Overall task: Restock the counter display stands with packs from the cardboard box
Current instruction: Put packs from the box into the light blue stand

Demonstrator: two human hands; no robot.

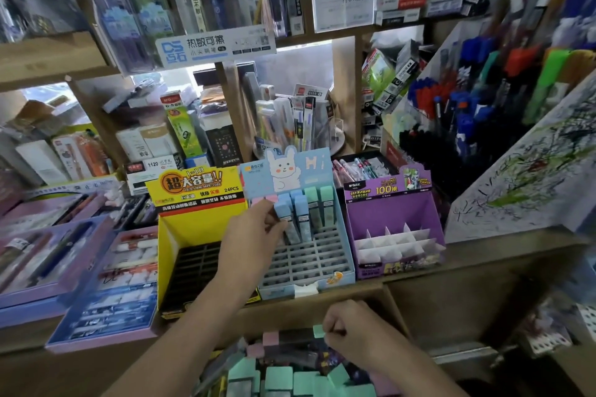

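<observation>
Nearest the camera, the cardboard box [290, 316] sits low against the counter, with loose packs [277, 377] capped in green and pink heaped inside it. The right hand [351, 335] is down in the box, its fingers curled round the end of a green pack [318, 330] that it seems to be lifting from the pile. Farther out, the left hand [254, 235] reaches over the counter and pinches a blue pack [283, 213] upright between thumb and fingers, its lower end at the slots of the blue stand [306, 271]. That stand's back rows hold a few pink, blue and green packs; most of its grid is bare. The yellow stand [196, 235] to the left shows only an empty black grid, and the purple stand [393, 222] to the right only white dividers. Behind them are shelves [342, 93] crowded with stationery. The step in hand looks like filling the blue stand, early in the job. Next, the blue pack needs lining up straight over a free slot and pressing down, then the green one passing up to join its colour.
</observation>
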